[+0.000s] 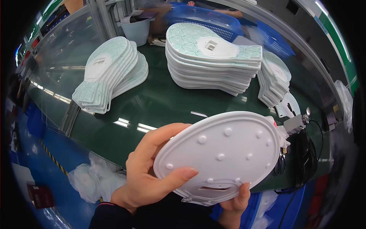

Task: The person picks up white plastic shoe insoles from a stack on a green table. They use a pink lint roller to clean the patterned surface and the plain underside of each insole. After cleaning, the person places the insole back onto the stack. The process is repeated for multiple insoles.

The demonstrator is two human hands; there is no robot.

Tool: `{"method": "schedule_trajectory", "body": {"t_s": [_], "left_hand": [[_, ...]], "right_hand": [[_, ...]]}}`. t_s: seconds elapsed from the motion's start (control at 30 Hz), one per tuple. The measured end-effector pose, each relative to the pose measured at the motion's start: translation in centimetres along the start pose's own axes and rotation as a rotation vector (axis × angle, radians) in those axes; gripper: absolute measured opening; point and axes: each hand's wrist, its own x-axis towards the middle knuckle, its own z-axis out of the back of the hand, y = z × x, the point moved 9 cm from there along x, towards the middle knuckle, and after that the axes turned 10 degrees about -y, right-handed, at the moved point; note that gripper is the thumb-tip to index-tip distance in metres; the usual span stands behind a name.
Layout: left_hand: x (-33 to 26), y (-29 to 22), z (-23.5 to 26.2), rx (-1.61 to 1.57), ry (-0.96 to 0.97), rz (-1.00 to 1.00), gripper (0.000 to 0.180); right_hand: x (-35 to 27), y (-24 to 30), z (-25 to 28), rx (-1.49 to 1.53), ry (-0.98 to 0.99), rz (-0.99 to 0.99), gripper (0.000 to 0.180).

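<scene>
A white panel [217,149], pegged face showing, was gripped at five o'clock by the fingers of the left hand [148,158] and right hand [233,206]. On the bench [152,103], a fanned stack [110,68], tall stack [209,65] and smaller stack [272,78] stood at ten, one and two; which were finished could not be told.

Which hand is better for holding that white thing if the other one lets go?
Probably the left hand: its thumb lies well over the white panel, with fingers reaching behind. The right hand touches only near the lower edge, so it looks easier to free.
</scene>
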Motion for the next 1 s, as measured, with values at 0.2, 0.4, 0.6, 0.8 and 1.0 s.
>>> {"method": "schedule_trajectory", "body": {"t_s": [0.2, 0.4, 0.6, 0.8, 1.0], "left_hand": [[-1.0, 1.5, -0.6, -0.378, 0.075, 0.349, 0.048], [-2.2, 5.3, -2.1, -0.598, 0.046, 0.661, 0.060], [-2.4, 5.2, -1.9, -0.714, 0.049, 0.610, 0.059], [-2.1, 4.0, -3.4, -0.693, 0.191, 0.639, 0.061], [-2.6, 2.8, -2.7, -0.789, 0.231, 0.659, 0.073]], "right_hand": [[0.0, -0.5, 0.4, -0.065, -0.039, -0.006, 0.071], [1.2, 2.1, 0.5, -0.213, 0.078, 0.186, 0.082], [3.9, 14.0, 4.6, -1.947, -0.762, 1.075, 0.044], [6.6, 14.8, 11.2, -1.563, -0.683, 0.708, 0.027], [1.4, 16.2, 4.9, -1.045, -0.582, 0.923, 0.026]]}}
